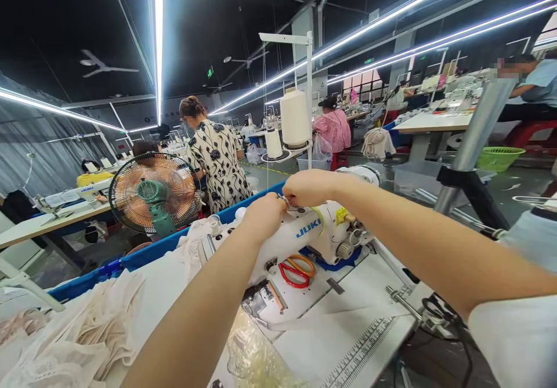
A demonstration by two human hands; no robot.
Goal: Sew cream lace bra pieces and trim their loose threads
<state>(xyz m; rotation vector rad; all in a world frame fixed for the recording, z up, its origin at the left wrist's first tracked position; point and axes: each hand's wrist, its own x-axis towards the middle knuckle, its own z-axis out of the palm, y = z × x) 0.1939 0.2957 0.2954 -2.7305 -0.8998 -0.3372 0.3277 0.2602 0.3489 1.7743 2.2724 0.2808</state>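
Observation:
Both hands meet above the arm of a white JUKI sewing machine (282, 242). My left hand (264, 217) is closed, its fingertips pinched close to a small shiny part on the machine's top. Just right of it, my right hand (307, 187) is closed too, with its fingers curled down towards the same spot. What either pinch holds is hidden. A thin thread (267, 173) comes down from the thread stand close to my left hand. On the stand sit a large white thread cone (293, 118) and a smaller cone (274, 144). Red- and orange-handled scissors (295, 272) lie below the machine's arm.
Pale lace fabric pieces (100, 324) are heaped at the left. A crumpled clear plastic bag (256, 347) lies in front, beside a printed ruler scale (361, 350). A fan (154, 192) stands beyond the blue-edged table. A metal pole (478, 138) rises at the right. Co-workers sit and stand further off.

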